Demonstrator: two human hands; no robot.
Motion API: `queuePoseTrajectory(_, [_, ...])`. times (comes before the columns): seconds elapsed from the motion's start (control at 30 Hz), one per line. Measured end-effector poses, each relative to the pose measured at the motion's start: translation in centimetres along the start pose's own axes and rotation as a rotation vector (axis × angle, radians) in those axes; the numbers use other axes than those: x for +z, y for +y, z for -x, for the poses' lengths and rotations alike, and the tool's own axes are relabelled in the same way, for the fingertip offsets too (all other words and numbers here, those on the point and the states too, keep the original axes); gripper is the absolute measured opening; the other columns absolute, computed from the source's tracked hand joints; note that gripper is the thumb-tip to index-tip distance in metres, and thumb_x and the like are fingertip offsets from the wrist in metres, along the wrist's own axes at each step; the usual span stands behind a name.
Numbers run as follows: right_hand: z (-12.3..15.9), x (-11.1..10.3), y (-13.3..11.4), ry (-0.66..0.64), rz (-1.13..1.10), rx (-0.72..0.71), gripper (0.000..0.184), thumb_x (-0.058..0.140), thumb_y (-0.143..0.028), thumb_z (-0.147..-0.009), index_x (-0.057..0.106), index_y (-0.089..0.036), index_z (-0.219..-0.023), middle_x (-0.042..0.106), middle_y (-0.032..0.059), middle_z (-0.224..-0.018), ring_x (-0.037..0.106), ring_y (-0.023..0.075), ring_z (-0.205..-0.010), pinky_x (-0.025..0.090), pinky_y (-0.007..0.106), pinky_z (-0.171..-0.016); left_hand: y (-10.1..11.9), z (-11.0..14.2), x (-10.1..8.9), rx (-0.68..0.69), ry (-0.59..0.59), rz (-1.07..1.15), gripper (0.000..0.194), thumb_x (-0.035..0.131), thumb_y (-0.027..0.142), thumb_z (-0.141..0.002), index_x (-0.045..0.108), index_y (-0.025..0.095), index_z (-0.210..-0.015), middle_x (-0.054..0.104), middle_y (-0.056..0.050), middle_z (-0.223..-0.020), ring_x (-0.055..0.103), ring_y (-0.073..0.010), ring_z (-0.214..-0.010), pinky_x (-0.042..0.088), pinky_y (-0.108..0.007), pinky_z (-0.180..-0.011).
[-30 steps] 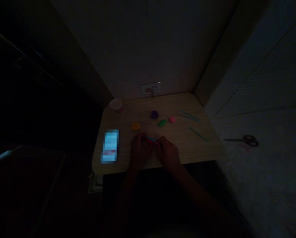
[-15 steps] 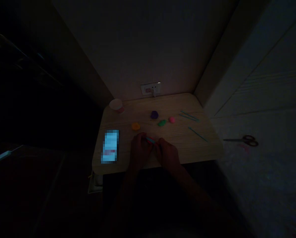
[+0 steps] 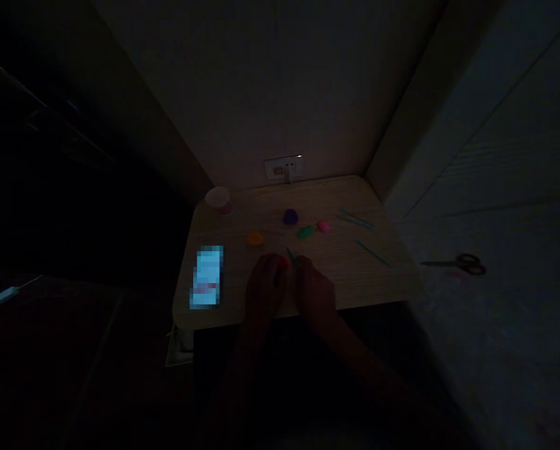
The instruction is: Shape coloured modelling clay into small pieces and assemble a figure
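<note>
My left hand (image 3: 265, 284) is closed around a small red lump of clay (image 3: 284, 262) near the table's front edge. Just to its right, my right hand (image 3: 315, 289) pinches a thin teal stick (image 3: 293, 255), whose tip points up and left beside the red lump. In the dimness I cannot tell if the tip touches it. Beyond the hands lie an orange lump (image 3: 255, 239), a purple lump (image 3: 290, 217), a green lump (image 3: 305, 232) and a pink lump (image 3: 324, 225). More teal sticks (image 3: 372, 252) rest on the right side.
The small wooden table (image 3: 242, 306) bears a lit phone (image 3: 207, 278) at left and a paper cup (image 3: 219, 200) at the back left corner. A wall socket (image 3: 283, 168) with a plug is behind. Scissors (image 3: 458, 264) lie right of the table. The room is very dark.
The teal stick has swung from lying across the red lump between both hands to pointing up and left from my right hand. The red lump stays with my left hand.
</note>
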State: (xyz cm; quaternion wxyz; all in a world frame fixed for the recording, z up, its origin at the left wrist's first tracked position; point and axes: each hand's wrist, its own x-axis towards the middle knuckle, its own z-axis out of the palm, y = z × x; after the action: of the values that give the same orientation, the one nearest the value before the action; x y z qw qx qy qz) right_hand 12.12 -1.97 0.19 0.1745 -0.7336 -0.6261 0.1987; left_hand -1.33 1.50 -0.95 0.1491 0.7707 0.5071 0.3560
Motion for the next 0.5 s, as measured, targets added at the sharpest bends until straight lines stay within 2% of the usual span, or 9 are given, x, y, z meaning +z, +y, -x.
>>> queuePoseTrajectory(0.13, [0.2, 0.14, -0.07, -0.003, 0.012, -0.065, 0.034, 0.042, -0.02, -0.107, 0.059, -0.015, -0.136, 0.08, 0.0143, -0.112, 0.078, 0.0259, -0.094, 0.05, 0.03, -0.072, -0.39, 0.1, 0.15, 0.002, 0.007, 0.024, 0.02, 0.059, 0.016, -0.096, 0.066, 0.024, -0.113, 0.072, -0.007, -0.115, 0.069, -0.0236, -0.108, 0.059, -0.04, -0.099])
queuePoseTrajectory(0.33, [0.25, 0.34, -0.21, 0.001, -0.004, -0.112, 0.033, 0.043, -0.017, -0.106, 0.063, -0.016, -0.133, 0.079, 0.0137, -0.117, 0.077, 0.0219, -0.093, 0.049, 0.027, -0.073, -0.78, 0.16, 0.23, 0.029, 0.009, 0.036, 0.024, 0.06, 0.015, -0.097, 0.067, 0.022, -0.118, 0.073, -0.008, -0.118, 0.07, -0.0236, -0.11, 0.059, -0.041, -0.101])
queuePoseTrajectory(0.5, [0.16, 0.77, 0.21, -0.008, -0.021, -0.204, 0.035, 0.04, -0.021, -0.108, 0.064, -0.016, -0.133, 0.08, 0.0123, -0.112, 0.077, 0.0215, -0.089, 0.051, 0.027, -0.074, -0.96, 0.17, 0.22, 0.029, -0.005, 0.031, 0.023, 0.059, 0.016, -0.097, 0.069, 0.023, -0.117, 0.073, -0.009, -0.119, 0.07, -0.024, -0.11, 0.06, -0.043, -0.102])
